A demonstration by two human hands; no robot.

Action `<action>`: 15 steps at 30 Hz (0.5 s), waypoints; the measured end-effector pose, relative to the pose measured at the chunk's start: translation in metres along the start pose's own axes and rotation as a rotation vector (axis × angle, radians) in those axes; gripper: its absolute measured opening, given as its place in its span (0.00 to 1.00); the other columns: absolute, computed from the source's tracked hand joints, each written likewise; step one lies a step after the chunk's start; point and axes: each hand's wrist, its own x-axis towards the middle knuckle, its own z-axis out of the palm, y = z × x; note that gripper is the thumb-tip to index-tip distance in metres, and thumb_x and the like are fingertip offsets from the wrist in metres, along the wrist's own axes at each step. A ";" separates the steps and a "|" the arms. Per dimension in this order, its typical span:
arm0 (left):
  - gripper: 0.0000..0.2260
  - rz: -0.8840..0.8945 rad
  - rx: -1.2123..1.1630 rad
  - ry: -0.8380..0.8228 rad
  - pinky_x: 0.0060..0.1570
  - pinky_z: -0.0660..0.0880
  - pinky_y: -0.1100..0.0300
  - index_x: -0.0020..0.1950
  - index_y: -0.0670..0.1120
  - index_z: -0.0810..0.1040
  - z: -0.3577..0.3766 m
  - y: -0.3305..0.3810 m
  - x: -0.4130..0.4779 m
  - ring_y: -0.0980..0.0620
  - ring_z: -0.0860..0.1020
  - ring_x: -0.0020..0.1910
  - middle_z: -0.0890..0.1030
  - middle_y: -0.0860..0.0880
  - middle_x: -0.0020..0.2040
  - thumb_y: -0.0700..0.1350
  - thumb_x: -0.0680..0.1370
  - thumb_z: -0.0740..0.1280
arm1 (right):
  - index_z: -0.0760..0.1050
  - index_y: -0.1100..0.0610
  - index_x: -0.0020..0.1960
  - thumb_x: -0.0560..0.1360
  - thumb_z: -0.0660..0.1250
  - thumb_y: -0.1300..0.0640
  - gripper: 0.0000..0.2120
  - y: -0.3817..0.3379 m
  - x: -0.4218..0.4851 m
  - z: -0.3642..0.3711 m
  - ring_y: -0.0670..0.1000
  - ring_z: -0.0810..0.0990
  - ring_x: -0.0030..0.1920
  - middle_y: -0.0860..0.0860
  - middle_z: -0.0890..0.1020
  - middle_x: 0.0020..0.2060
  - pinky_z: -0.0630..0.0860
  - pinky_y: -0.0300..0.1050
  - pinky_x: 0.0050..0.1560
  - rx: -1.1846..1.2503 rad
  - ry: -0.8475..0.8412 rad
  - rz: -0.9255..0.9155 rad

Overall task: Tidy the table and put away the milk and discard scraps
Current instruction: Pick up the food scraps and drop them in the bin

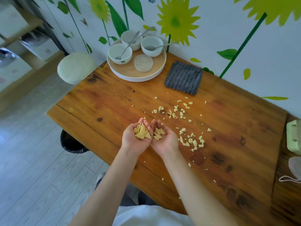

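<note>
The brown wooden bench (101,101) lies under both hands. Well beyond them sit a round white-rimmed wooden tray (138,79) of white bowls (119,53) and a dark grey ribbed cloth (184,77). The left hand (136,136) and right hand (164,137), touching side by side with palms up, cup pale yellow scraps (142,132). More loose scraps (192,141) lie scattered just right of and beyond the right hand.

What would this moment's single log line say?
left hand: cupped, holds yellow scraps | right hand: cupped, holds more | table: loose scraps lying beside hands
</note>
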 end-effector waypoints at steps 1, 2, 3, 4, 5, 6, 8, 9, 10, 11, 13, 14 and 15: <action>0.12 0.021 -0.015 0.004 0.40 0.73 0.63 0.47 0.42 0.77 -0.002 0.004 -0.002 0.53 0.75 0.36 0.77 0.46 0.38 0.39 0.79 0.55 | 0.77 0.63 0.38 0.78 0.52 0.61 0.17 0.007 0.000 0.003 0.56 0.80 0.40 0.59 0.81 0.36 0.81 0.50 0.42 0.002 0.005 -0.006; 0.12 0.052 -0.024 0.007 0.42 0.73 0.62 0.48 0.42 0.78 -0.005 0.012 -0.005 0.52 0.75 0.37 0.78 0.46 0.40 0.39 0.78 0.54 | 0.77 0.63 0.40 0.78 0.52 0.61 0.17 0.018 0.001 0.007 0.56 0.80 0.41 0.59 0.81 0.37 0.82 0.49 0.40 -0.007 0.014 -0.016; 0.13 0.081 -0.033 0.011 0.44 0.74 0.61 0.49 0.42 0.78 -0.008 0.018 -0.008 0.51 0.76 0.39 0.78 0.45 0.42 0.38 0.78 0.54 | 0.77 0.63 0.41 0.78 0.52 0.60 0.17 0.027 0.002 0.010 0.56 0.80 0.41 0.59 0.81 0.38 0.82 0.47 0.39 -0.023 0.022 -0.035; 0.13 0.114 -0.033 0.021 0.46 0.74 0.60 0.49 0.41 0.78 -0.010 0.027 -0.011 0.51 0.77 0.40 0.79 0.45 0.44 0.38 0.79 0.53 | 0.77 0.63 0.43 0.79 0.51 0.60 0.17 0.038 0.005 0.014 0.56 0.80 0.42 0.59 0.80 0.39 0.81 0.47 0.41 -0.047 0.023 -0.050; 0.14 0.147 -0.042 0.031 0.49 0.74 0.60 0.49 0.41 0.78 -0.013 0.036 -0.014 0.50 0.77 0.41 0.80 0.44 0.46 0.38 0.79 0.53 | 0.76 0.64 0.44 0.79 0.51 0.59 0.17 0.051 0.007 0.018 0.56 0.80 0.42 0.59 0.80 0.40 0.80 0.47 0.45 -0.076 0.021 -0.062; 0.14 0.194 -0.053 0.041 0.52 0.74 0.59 0.49 0.40 0.78 -0.020 0.052 -0.018 0.49 0.78 0.42 0.80 0.44 0.47 0.38 0.79 0.52 | 0.76 0.64 0.44 0.79 0.51 0.59 0.17 0.071 0.012 0.025 0.56 0.80 0.42 0.59 0.80 0.39 0.78 0.47 0.48 -0.111 0.021 -0.059; 0.15 0.276 -0.079 0.049 0.55 0.74 0.58 0.48 0.40 0.79 -0.030 0.077 -0.026 0.48 0.78 0.44 0.80 0.43 0.47 0.38 0.79 0.52 | 0.77 0.64 0.43 0.79 0.50 0.58 0.18 0.105 0.021 0.035 0.56 0.79 0.42 0.59 0.80 0.37 0.76 0.48 0.51 -0.174 0.026 -0.058; 0.15 0.316 -0.082 0.052 0.53 0.75 0.58 0.48 0.39 0.79 -0.034 0.088 -0.029 0.48 0.78 0.44 0.80 0.43 0.46 0.38 0.78 0.52 | 0.77 0.64 0.42 0.79 0.50 0.58 0.19 0.120 0.024 0.040 0.56 0.79 0.42 0.59 0.81 0.36 0.76 0.48 0.52 -0.204 0.031 -0.053; 0.15 0.367 -0.074 0.066 0.49 0.76 0.57 0.47 0.39 0.79 -0.043 0.106 -0.032 0.47 0.79 0.43 0.81 0.43 0.45 0.38 0.78 0.52 | 0.77 0.64 0.41 0.79 0.50 0.58 0.19 0.143 0.029 0.047 0.56 0.79 0.42 0.59 0.81 0.35 0.75 0.49 0.53 -0.232 0.023 -0.041; 0.16 0.410 -0.068 0.072 0.46 0.77 0.57 0.45 0.39 0.80 -0.049 0.120 -0.036 0.47 0.79 0.42 0.82 0.43 0.42 0.38 0.77 0.52 | 0.77 0.63 0.40 0.79 0.50 0.57 0.20 0.161 0.032 0.053 0.56 0.79 0.42 0.58 0.82 0.34 0.75 0.49 0.52 -0.262 0.021 -0.034; 0.15 0.493 -0.027 0.104 0.42 0.77 0.57 0.42 0.40 0.81 -0.062 0.147 -0.045 0.48 0.80 0.38 0.83 0.44 0.36 0.38 0.75 0.54 | 0.79 0.63 0.38 0.79 0.50 0.56 0.22 0.198 0.038 0.063 0.55 0.80 0.41 0.58 0.83 0.32 0.76 0.48 0.48 -0.320 0.019 -0.017; 0.15 0.529 -0.001 0.127 0.41 0.77 0.57 0.40 0.41 0.82 -0.071 0.168 -0.047 0.48 0.81 0.36 0.83 0.45 0.35 0.38 0.74 0.56 | 0.81 0.62 0.36 0.79 0.49 0.56 0.25 0.223 0.042 0.071 0.55 0.81 0.39 0.57 0.83 0.32 0.76 0.48 0.46 -0.340 0.006 -0.005; 0.14 0.551 0.018 0.142 0.42 0.77 0.57 0.40 0.41 0.83 -0.075 0.177 -0.048 0.48 0.81 0.36 0.83 0.45 0.35 0.39 0.72 0.57 | 0.82 0.61 0.35 0.79 0.49 0.56 0.26 0.234 0.044 0.073 0.55 0.82 0.38 0.57 0.84 0.32 0.76 0.48 0.44 -0.350 0.006 0.001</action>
